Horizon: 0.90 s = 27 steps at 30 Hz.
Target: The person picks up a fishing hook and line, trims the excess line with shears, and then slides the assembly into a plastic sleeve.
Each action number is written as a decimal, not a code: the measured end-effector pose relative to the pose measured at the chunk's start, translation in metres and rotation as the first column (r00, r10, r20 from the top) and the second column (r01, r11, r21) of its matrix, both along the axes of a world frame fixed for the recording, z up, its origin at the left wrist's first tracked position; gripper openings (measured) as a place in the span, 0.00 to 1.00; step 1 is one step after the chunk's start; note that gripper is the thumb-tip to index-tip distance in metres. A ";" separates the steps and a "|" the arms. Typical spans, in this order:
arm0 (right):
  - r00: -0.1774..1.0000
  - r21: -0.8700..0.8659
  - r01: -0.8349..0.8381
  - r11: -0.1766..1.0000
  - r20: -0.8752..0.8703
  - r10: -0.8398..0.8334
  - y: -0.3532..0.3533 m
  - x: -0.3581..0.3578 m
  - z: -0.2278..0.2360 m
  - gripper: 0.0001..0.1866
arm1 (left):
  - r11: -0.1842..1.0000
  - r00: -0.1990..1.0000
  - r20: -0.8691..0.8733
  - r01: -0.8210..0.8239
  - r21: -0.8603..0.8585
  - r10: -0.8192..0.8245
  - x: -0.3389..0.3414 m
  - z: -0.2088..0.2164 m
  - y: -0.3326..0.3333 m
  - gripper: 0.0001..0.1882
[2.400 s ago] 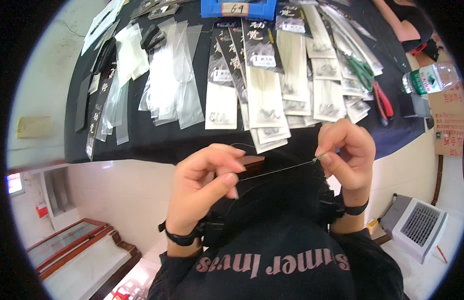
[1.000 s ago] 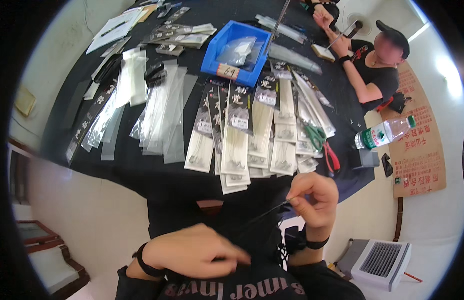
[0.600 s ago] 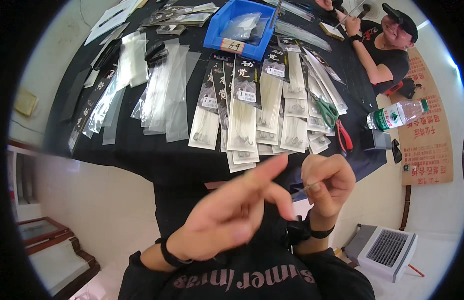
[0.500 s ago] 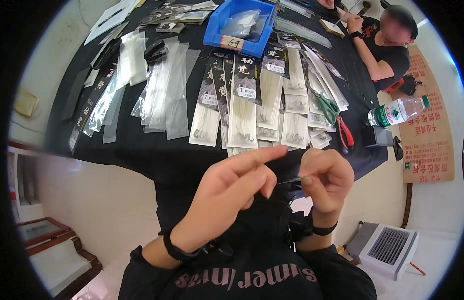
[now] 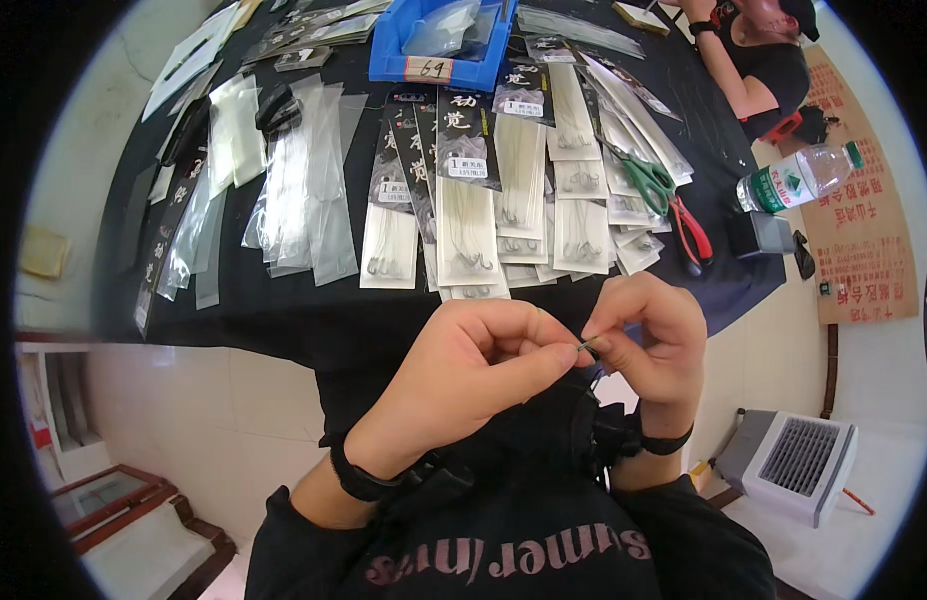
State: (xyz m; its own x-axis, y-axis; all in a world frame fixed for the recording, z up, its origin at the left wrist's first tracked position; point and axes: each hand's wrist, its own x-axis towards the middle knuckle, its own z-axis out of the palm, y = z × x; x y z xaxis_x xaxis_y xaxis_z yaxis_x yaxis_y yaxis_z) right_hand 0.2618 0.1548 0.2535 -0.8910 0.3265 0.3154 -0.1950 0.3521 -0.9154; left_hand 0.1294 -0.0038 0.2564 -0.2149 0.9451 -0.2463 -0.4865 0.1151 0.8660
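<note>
- Thin strand [image 5: 587, 344]: located at four o'clock from the view's centre, between the two hands, against the black shirt [image 5: 503, 500] and tablecloth edge.
- Left hand [image 5: 463, 370]: thumb and forefinger closed in a narrow pinch on the strand, from its eight o'clock side.
- Right hand [image 5: 651, 335]: fingertips likewise pressed together on the strand, from its three o'clock side; opposed pinches presumably steady so slight a piece.
- Hook packets [image 5: 466, 225]: overlapping at twelve to one o'clock, hook ends toward the person, probably for easy viewing.
- Green-handled scissors [image 5: 651, 187] and red-handled tool [image 5: 693, 235]: at two o'clock, seemingly within the right hand's reach.
- Appearance: the strand looks fine, short and greenish; fingers hide its ends, and detail is too small to tell.
</note>
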 end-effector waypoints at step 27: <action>0.995 0.054 0.052 0.997 -0.084 -0.047 -0.001 -0.004 -0.004 0.09 | 0.986 0.961 -0.222 -0.169 0.008 0.167 0.004 -0.005 -0.002 0.05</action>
State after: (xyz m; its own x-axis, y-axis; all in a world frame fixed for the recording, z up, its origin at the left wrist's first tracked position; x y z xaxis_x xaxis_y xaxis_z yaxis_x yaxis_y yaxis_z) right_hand 0.2574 0.1542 0.2500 -0.8443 0.3492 0.4065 -0.2505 0.4133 -0.8754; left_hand 0.1330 -0.0057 0.2515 -0.4208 0.8882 -0.1846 -0.2961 0.0579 0.9534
